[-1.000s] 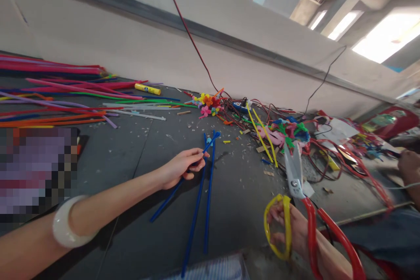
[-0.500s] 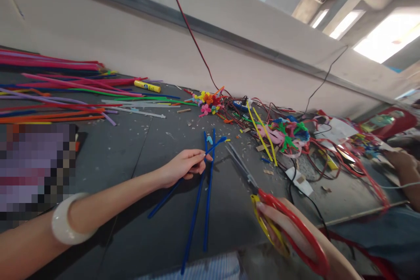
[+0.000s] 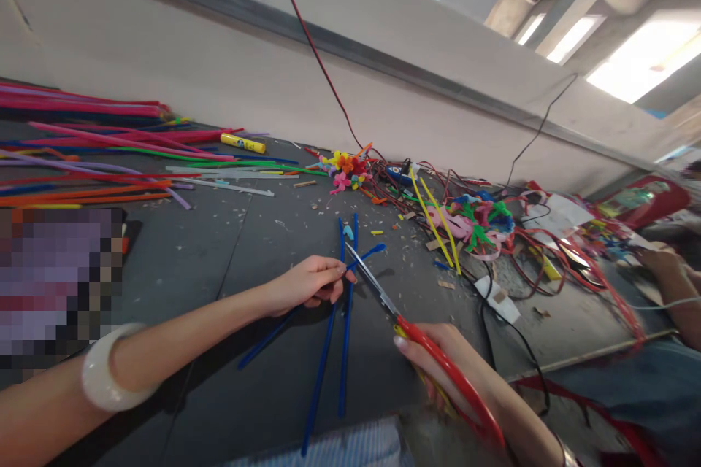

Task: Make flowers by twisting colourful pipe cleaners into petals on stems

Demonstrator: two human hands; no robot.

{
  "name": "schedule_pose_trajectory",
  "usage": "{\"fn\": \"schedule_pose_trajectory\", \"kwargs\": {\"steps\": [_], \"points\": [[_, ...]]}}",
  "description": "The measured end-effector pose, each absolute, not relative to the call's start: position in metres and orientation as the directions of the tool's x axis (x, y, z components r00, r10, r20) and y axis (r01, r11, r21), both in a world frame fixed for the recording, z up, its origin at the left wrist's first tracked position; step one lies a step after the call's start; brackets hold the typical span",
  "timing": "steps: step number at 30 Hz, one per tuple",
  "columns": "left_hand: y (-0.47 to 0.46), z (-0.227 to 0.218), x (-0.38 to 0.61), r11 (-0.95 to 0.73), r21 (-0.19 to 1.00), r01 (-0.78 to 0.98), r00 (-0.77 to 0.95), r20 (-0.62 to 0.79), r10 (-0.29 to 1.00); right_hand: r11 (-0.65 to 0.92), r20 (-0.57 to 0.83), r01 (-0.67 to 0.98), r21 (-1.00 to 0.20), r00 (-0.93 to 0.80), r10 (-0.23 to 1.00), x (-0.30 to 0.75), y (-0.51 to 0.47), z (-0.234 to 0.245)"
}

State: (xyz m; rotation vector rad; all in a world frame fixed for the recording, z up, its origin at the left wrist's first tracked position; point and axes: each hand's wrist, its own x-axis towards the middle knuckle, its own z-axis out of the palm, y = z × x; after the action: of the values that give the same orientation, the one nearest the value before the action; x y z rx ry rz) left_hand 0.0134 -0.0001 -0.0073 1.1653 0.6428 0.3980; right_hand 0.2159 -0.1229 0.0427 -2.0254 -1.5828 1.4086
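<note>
My left hand [image 3: 309,284] pinches a blue pipe cleaner [image 3: 274,333] whose tip sticks out past my fingers toward the upper right. Two more blue pipe cleaners [image 3: 324,372] [image 3: 345,336] lie lengthwise on the dark table [image 3: 208,270] beneath and beside that hand. My right hand [image 3: 432,357] grips scissors [image 3: 372,281] with red and yellow handles. Their open steel blades reach in front of my left fingertips, close to the held pipe cleaner's tip. A white bangle [image 3: 106,372] circles my left wrist.
Bundles of coloured pipe cleaners [image 3: 82,153] lie at the far left, behind a pixelated patch [image 3: 55,284]. A yellow tube [image 3: 244,143], small flowers [image 3: 343,171], tangled red wires [image 3: 569,263] and scraps cover the table. A co-worker's hand [image 3: 660,259] is at the right.
The scissors have swung left and up, their blades now pointing at the blue pipe cleaner's tip. My left hand has shifted only slightly.
</note>
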Motion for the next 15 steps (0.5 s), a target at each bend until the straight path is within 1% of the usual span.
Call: {"fn": "schedule_pose_trajectory", "kwargs": {"steps": [7,11,13,15], "points": [[0.001,-0.011,0.014,0.354,0.934,0.053,0.769,-0.264,0.582,-0.346,-0.509,0.680,-0.646,-0.046,0.860,0.220,-0.127,0.030],[0.000,-0.010,0.013,0.361,0.930,0.071,0.778,-0.278,0.563,-0.291,-0.416,0.708,-0.644,-0.004,0.910,0.212,-0.127,0.027],[-0.001,-0.009,0.013,0.360,0.929,0.079,0.780,-0.283,0.558,-0.264,-0.372,0.749,-0.607,0.026,0.928,0.210,-0.123,0.032],[-0.002,-0.008,0.012,0.345,0.935,0.076,0.778,-0.272,0.566,-0.247,-0.298,0.815,-0.523,0.097,0.950,0.215,-0.119,0.037]]}}
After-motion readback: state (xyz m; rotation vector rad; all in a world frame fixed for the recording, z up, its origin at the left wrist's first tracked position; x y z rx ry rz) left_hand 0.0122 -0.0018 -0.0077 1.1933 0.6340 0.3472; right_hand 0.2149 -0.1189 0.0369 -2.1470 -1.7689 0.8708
